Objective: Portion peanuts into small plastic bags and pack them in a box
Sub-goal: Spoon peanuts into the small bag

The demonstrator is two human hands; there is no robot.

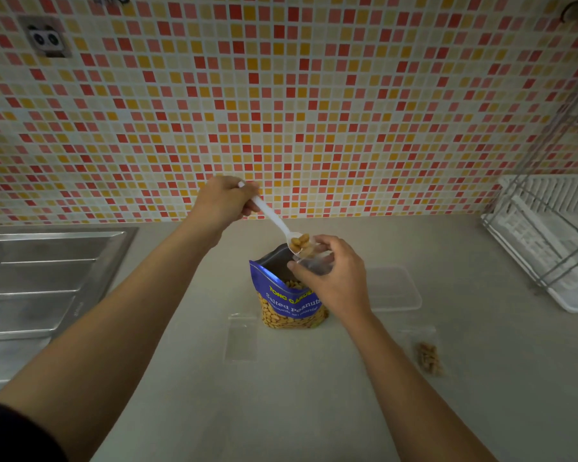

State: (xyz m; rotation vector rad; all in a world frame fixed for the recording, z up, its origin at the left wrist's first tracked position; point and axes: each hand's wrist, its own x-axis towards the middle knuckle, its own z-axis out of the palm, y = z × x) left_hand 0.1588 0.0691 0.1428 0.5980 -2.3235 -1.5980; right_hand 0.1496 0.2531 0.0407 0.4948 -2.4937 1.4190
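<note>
Both forearms reach in from the near edge of the worktop (314, 395), the left one ending in a dark sleeve cut off at the bottom corner. At the middle of the worktop stands the blue peanut bag (289, 295), upright and open at the top, its clear lower window full of nuts. Just above its mouth the right hand (331, 278) pinches a small clear plastic bag (314, 263) between thumb and fingertips, the fingers curled close around it; the bag is so transparent that its edges and opening are hard to make out. The left hand (222, 203) grips the handle of a white plastic spoon (274, 221), fingers closed around its far end, and the spoon's bowl, loaded with a few peanuts (299, 241), sits at the top of the small bag, touching or nearly touching the right fingertips. An empty small bag (241, 338) lies flat just left of the peanut bag's base. Toward the right, a filled small bag (429, 356) of peanuts lies nearer the front edge. A clear plastic box (394, 288) sits just right of the right hand, partly hidden by it. Along the left edge is a steel sink drainboard (47, 278); at the right edge, a white dish rack (548, 241), cut off by the frame. A tiled wall (281, 95) rises behind.
</note>
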